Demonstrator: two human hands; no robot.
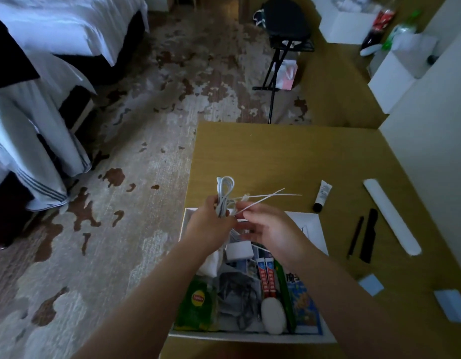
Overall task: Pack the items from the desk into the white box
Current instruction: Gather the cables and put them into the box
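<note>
White box sits at the near left corner of the desk, already crowded: a green Lipton tea packet at its near left, a white oval object and a blue printed packet at its near right, two red-and-white tubes behind the oval, and a white charger block further in. Above the far part of the box, the left hand is closed around a coiled white cable, its loop sticking up past the fingers. The right hand, just beside it, pinches thin white cable ties whose ends fan out to the right. On the desk right of the box lie two pale blue blocks, a black pen, a black comb, a long white bar and a small white tube with a black cap. Beyond the desk's far edge stands a black folding rack on patterned carpet, with a bed far left.
</note>
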